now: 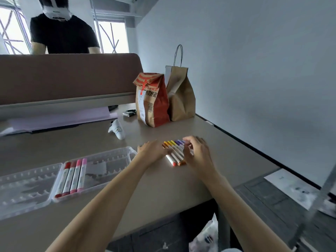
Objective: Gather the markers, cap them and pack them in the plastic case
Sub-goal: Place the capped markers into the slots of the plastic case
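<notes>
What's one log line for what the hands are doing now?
step: gathering | left hand: flat beside loose markers | right hand: over them | plastic case: open, four markers inside

Both bare arms (pixel 109 188) are stretched forward. The left hand (pixel 152 151) is laid flat, palm down, fingers straight. The right hand (pixel 198 154) is held near it, fingers loosely bent.

Head camera (wide-angle) looks forward, down, close over table (pixel 163 193).
</notes>
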A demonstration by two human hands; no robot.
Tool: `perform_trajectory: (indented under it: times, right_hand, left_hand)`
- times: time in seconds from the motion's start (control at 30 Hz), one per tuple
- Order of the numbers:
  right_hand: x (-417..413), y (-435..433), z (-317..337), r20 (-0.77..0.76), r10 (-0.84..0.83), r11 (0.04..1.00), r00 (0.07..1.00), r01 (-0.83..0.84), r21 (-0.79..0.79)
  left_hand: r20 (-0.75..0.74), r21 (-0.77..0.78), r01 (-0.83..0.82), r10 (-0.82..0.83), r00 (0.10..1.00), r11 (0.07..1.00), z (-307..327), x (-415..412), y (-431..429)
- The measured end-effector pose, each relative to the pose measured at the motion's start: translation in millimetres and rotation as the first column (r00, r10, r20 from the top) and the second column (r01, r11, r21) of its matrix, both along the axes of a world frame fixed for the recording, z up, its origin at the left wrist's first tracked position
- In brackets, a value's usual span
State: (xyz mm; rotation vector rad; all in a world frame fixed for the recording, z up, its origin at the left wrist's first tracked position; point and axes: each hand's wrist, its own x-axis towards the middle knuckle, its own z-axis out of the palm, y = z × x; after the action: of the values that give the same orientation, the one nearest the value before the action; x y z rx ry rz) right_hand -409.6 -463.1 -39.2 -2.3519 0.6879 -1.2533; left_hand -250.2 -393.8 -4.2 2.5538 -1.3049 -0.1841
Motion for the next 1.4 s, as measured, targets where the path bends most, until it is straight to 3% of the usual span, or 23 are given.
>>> perform_trajectory:
  times: [0.23, 0.43, 0.57, 0.67, 0.77, 1.2, 1.4]
  right_hand:
    - [-0.6, 0.3, -1.0, -0.066, -0.018, 0.999, 0.998, 0.02, 0.025]
    - [-1.0, -3.5, -2.2, -0.17, -0.024, 1.0, 0.985, 0.025, 0.002]
    - [2.5, -0.9, -1.6, -0.181, -0.05, 0.998, 0.982, 0.044, -0.036]
    - [20.0, 2.7, 4.9, -0.304, -0.082, 0.997, 0.949, 0.08, -0.017]
    - [27.8, 9.7, 11.9, -0.395, -0.167, 0.983, 0.903, 0.123, -0.134]
    - [21.8, 37.4, 23.7, -0.409, -0.096, 0.993, 0.907, 0.059, -0.102]
    - [17.3, 39.1, 18.9, -0.215, -0.042, 0.998, 0.976, 0.032, -0.048]
  left_hand:
    - [-0.008, 0.067, -0.01, 0.011, 1.0, 0.998, 11.2, 5.0, 1.5]
    - [-0.09, -0.005, 0.006, -0.006, 0.996, 1.0, 11.6, 6.5, 5.3]
    - [-0.198, -0.244, 0.082, -0.133, 0.971, 0.966, 14.1, 10.2, 28.8]
    - [-0.334, -0.495, 0.029, -0.221, 0.916, 0.868, 18.4, 13.7, 50.4]
    - [-0.421, -0.63, -0.045, -0.292, 0.859, 0.775, 16.6, 15.3, 63.1]
    - [-0.46, -0.651, -0.144, -0.236, 0.856, 0.745, 10.7, 22.4, 68.7]
    - [-0.478, -0.657, -0.178, -0.224, 0.849, 0.732, 15.1, 22.5, 76.0]
